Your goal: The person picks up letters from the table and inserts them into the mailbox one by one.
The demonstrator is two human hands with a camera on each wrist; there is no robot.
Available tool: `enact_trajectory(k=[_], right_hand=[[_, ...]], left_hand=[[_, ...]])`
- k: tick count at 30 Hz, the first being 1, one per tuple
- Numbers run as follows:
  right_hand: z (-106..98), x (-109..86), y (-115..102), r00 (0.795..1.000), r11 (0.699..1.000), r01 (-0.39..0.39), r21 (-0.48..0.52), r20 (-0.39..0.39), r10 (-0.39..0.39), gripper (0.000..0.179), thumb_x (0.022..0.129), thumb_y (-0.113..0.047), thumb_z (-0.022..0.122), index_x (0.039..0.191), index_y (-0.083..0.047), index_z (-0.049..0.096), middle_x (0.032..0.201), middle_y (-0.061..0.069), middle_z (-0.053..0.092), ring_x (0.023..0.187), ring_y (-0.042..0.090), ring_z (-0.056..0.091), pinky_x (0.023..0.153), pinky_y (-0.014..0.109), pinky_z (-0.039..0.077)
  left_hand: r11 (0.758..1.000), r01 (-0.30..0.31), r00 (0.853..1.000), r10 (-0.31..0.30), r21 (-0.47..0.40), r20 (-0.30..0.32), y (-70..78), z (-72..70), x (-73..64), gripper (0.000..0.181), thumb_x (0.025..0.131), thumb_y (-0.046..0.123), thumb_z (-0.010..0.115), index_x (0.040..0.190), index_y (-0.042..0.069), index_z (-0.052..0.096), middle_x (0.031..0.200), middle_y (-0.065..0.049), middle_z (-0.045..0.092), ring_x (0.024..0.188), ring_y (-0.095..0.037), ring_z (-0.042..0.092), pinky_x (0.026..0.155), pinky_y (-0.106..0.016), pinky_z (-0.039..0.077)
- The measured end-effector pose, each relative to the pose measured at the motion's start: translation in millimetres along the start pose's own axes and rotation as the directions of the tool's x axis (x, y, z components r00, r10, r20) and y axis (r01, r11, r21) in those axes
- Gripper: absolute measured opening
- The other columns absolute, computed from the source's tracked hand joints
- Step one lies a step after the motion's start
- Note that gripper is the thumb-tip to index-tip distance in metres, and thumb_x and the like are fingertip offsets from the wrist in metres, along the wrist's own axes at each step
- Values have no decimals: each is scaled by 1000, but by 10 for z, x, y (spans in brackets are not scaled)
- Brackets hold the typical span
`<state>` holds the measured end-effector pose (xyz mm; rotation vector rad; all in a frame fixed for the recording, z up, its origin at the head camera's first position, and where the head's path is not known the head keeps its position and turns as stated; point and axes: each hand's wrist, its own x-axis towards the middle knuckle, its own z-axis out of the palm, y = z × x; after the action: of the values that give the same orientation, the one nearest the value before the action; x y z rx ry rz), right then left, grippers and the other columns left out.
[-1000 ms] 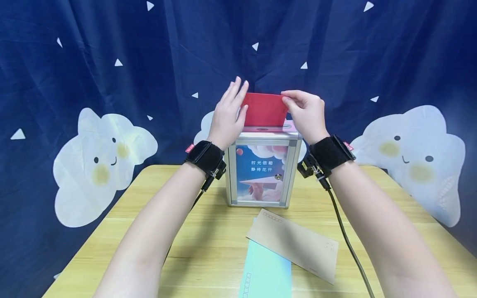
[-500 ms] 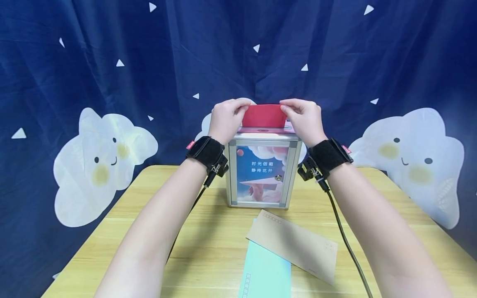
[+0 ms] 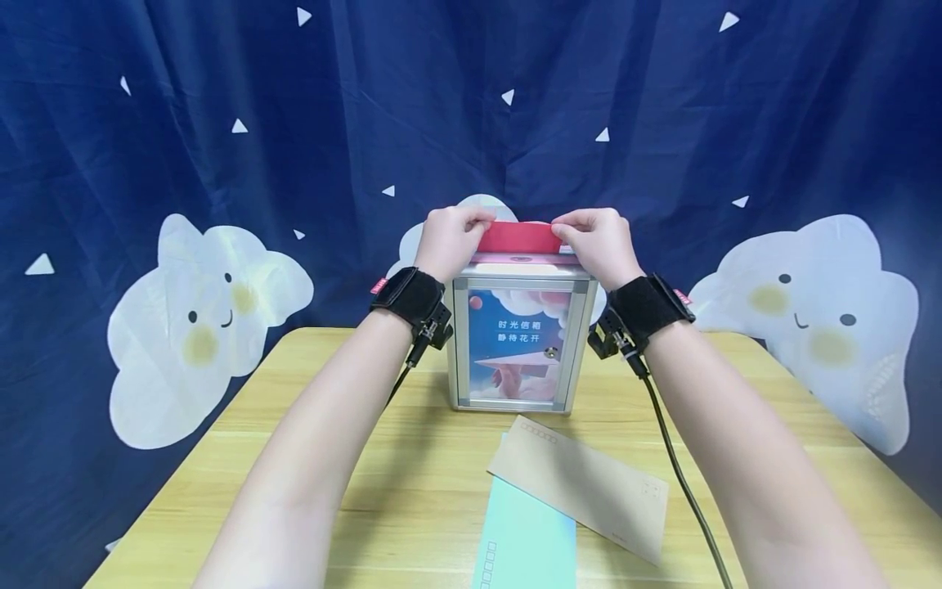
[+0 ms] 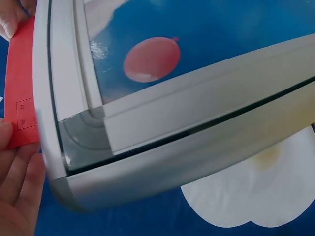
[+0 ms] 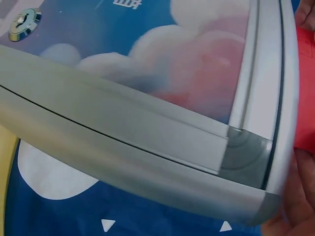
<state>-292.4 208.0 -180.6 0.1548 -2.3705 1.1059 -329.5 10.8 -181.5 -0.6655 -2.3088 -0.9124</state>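
Across the surface (image 3: pixel 423 499), I see left hand (image 3: pixel 446 243) and right hand (image 3: pixel 605 245) fingers pinching red envelope (image 3: pixel 519 237) jutting above the box (image 3: pixel 518 348); near edge: brown envelope (image 3: pixel 581 488) over mint envelope (image 3: pixel 528 536).

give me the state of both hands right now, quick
Left hand: closed, pinching the red envelope at its left end.
Right hand: closed, pinching the same envelope's right end.

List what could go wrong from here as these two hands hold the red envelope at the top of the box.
1. The red envelope could buckle: the left hand and right hand pinch only its ends.
2. Either hand might knock the box, being close to its top.
3. The brown envelope overlaps the light blue envelope, so lifting the lower one may drag both.
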Motion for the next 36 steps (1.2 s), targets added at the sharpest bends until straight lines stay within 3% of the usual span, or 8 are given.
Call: enact_trajectory(k=[6, 14, 18, 24, 36], right_hand=[[42, 2, 80, 1000, 1000, -10, -19, 28, 11, 26, 90, -20, 59, 104, -1, 69, 99, 17, 67, 91, 26, 55, 82, 40, 46], [83, -25, 120, 999, 997, -16, -73, 36, 18, 26, 90, -20, 60, 105, -1, 69, 101, 17, 66, 90, 28, 56, 82, 40, 48], [104, -37, 159, 1000, 993, 16, -113, 19, -14, 25, 89, -18, 61, 103, 1, 69, 100, 16, 62, 92, 28, 50, 79, 41, 42], [124, -41, 213, 996, 985, 83, -151, -20, -87, 23, 86, -16, 64, 99, 2, 71, 93, 16, 58, 90, 27, 46, 76, 42, 37], [148, -69, 227, 996, 985, 84, -149, -12, -87, 24, 87, -16, 63, 101, 2, 70, 93, 16, 57, 90, 28, 47, 76, 43, 37]], left_hand=[[998, -29, 999, 27, 47, 25, -43, 44, -15, 20, 90, 13, 58, 106, 11, 71, 101, -4, 70, 94, -15, 60, 84, -30, 48], [996, -7, 997, -1, 93, 79, -63, 97, -81, 22, 91, 12, 56, 107, 11, 70, 104, -6, 69, 97, -18, 61, 87, -31, 48], [993, 7, 995, -19, 114, 102, -77, 129, -103, 23, 92, 13, 54, 110, 11, 69, 106, -6, 68, 97, -19, 60, 87, -32, 48], [981, -33, 993, 11, 191, 116, -76, 183, -118, 26, 92, 14, 52, 113, 11, 67, 108, -6, 68, 96, -20, 61, 86, -31, 48], [973, -42, 992, 13, 227, 129, -66, 179, -198, 31, 90, 15, 49, 118, 11, 64, 112, -7, 66, 96, -20, 61, 84, -31, 49]])
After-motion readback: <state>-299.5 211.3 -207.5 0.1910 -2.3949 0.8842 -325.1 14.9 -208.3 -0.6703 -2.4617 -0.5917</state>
